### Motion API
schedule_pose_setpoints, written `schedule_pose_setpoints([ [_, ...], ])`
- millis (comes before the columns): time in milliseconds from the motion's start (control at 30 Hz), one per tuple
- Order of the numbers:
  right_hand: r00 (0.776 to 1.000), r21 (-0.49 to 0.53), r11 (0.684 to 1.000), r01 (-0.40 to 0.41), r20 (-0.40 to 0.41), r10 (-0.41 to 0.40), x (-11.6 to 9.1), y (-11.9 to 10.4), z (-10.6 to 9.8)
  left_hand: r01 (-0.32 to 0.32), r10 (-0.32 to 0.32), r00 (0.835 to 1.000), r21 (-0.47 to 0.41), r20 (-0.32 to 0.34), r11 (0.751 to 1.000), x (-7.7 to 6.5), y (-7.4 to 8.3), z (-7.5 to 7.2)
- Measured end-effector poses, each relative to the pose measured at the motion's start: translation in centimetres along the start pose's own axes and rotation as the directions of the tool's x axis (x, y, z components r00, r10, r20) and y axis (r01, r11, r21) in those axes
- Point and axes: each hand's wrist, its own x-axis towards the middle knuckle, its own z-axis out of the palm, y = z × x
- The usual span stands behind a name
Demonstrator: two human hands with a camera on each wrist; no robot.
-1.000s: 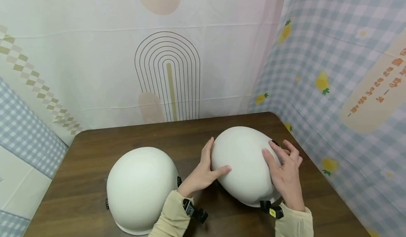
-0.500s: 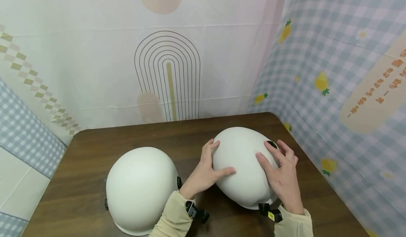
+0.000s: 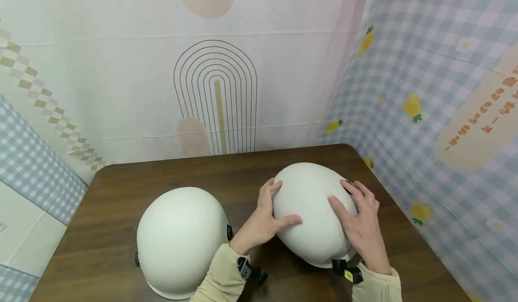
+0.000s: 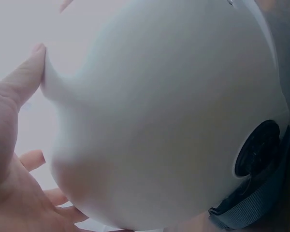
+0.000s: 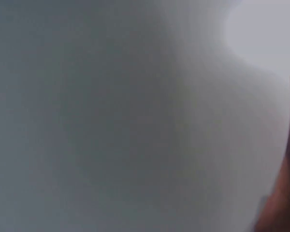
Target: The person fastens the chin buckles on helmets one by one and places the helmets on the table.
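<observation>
A smooth white helmet (image 3: 309,216) sits tilted on the right part of the table, between both hands. My left hand (image 3: 263,223) holds its left side, thumb across the front of the shell and fingers round the far side. On the opposite side my right hand (image 3: 362,225) grips the shell, fingers over a dark vent near the top right. In the left wrist view a round black fitting (image 4: 257,149) and a grey strap (image 4: 246,210) show at the shell's rim. The shell (image 5: 135,121) fills nearly all of the blurred right wrist view.
A second white helmet (image 3: 182,241) stands on the left of the brown wooden table (image 3: 113,203), beside my left forearm. White patterned cloth (image 3: 133,82) hangs behind the table, and blue checked cloth (image 3: 437,68) on the right.
My right hand has shifted slightly left over the shell. My left thumb has slid a little to the right, and the left fingers now bend more over the shell.
</observation>
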Motion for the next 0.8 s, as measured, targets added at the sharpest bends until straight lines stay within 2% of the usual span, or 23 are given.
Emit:
schedule_pose_setpoints([
  [200, 1.000, -0.025, 1.000, 0.019, 0.020, -0.018, 0.1, -0.1, -0.2, 0.005, -0.005, 1.000, -0.001, -0.004, 1.000, -0.1, -0.3, 0.1],
  [433, 0.999, 0.004, 0.999, -0.040, 0.024, 0.040, 0.1, -0.3, -0.6, 0.005, -0.005, 1.000, -0.018, -0.001, 1.000, -0.1, -0.4, 0.3],
  [667, 0.999, 0.016, 0.999, -0.041, 0.003, 0.041, 0.4, -0.3, -1.0, 0.030, -0.029, 1.000, -0.026, 0.009, 0.999, -0.3, -0.3, 0.3],
  [800, 0.999, 0.014, 0.999, -0.049, 0.015, 0.049, 0.4, -0.3, -1.1, 0.020, -0.020, 1.000, -0.035, 0.009, 0.999, -0.3, -0.2, 0.3],
])
